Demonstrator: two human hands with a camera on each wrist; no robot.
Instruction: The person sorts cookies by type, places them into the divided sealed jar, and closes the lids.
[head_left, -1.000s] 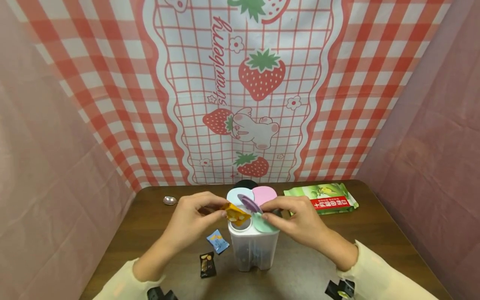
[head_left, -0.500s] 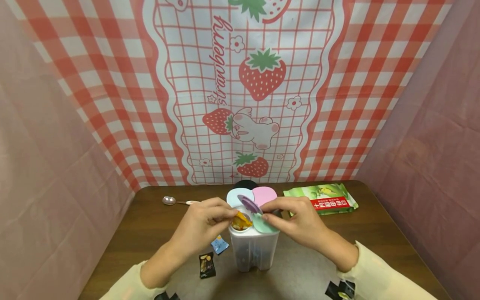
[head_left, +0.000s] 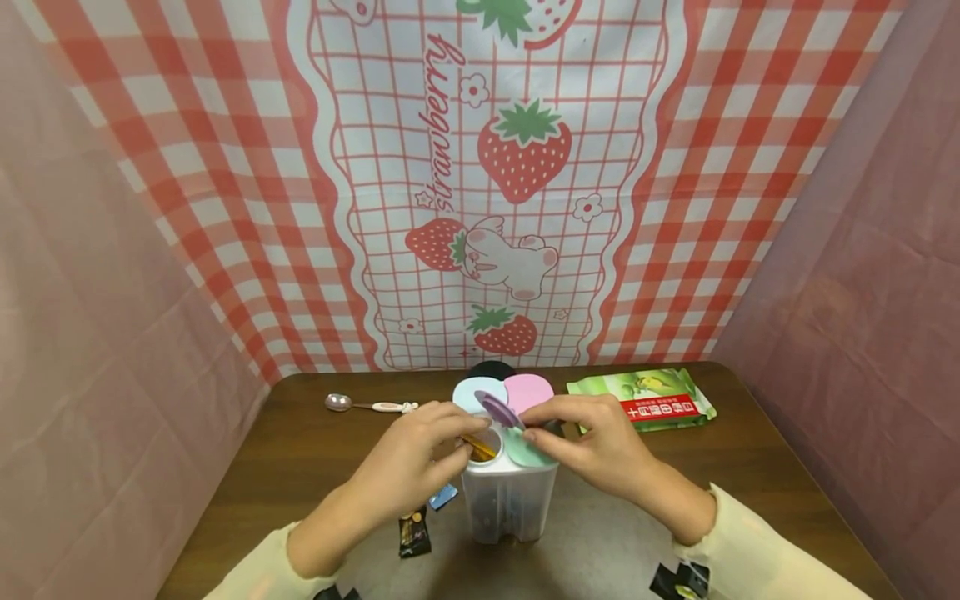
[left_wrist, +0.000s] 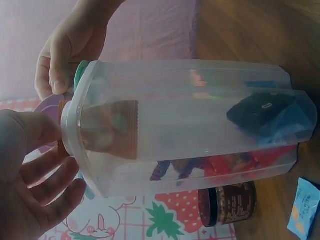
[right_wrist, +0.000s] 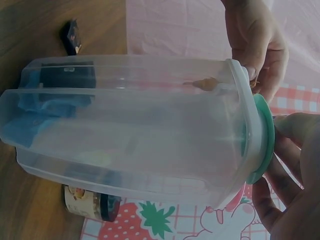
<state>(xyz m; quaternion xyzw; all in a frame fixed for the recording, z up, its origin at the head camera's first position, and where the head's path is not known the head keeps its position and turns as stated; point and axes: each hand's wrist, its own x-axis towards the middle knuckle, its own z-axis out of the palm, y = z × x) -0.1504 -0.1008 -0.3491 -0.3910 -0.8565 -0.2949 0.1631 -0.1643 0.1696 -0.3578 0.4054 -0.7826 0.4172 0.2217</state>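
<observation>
A tall translucent container (head_left: 510, 500) with a white top stands upright on the table. My left hand (head_left: 420, 450) is over its open round mouth, thumb and index finger pinching the upper end of an orange snack packet (head_left: 482, 448). Through the wall in the left wrist view, most of that packet (left_wrist: 112, 127) shows inside the container. My right hand (head_left: 596, 437) pinches the raised purple lid (head_left: 498, 410) and tilts it up from the mouth. Green (head_left: 528, 450), light blue (head_left: 478, 392) and pink lids (head_left: 529, 392) lie flat on the other compartments.
Black (head_left: 414, 533) and blue packets (head_left: 444, 497) lie left of the container. A spoon (head_left: 386, 407) is farther back. Behind the container stands a dark-lidded jar (left_wrist: 235, 202). A green package (head_left: 645, 398) lies back right. Blue and red packets show inside the container.
My left hand has moved right and slightly down, bringing the orange packet from above the rim into the mouth. The right hand and purple lid have stayed in place.
</observation>
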